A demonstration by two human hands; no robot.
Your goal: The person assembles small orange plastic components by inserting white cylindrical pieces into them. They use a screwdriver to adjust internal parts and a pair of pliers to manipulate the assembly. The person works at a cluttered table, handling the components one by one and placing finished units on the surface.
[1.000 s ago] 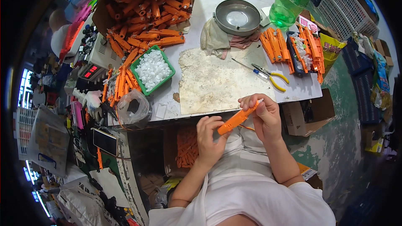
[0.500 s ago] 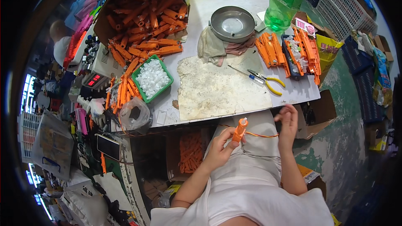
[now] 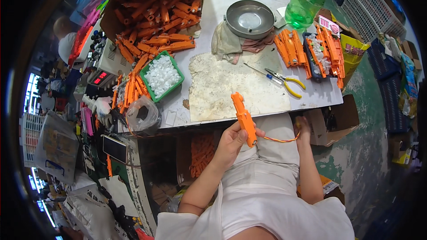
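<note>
Our left hand [image 3: 232,138] grips an orange plastic part [image 3: 243,118] upright, just below the desk [image 3: 222,9] edge. Right hand [image 3: 304,126] pinches its red-yellow wire [image 3: 279,139], stretched btwn hands.

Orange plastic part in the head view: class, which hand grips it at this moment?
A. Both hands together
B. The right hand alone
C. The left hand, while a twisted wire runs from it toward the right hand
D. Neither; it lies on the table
C: the left hand is wrapped around the lower end of the orange plastic part, and a twisted red and yellow wire leads across to the right hand.
</note>
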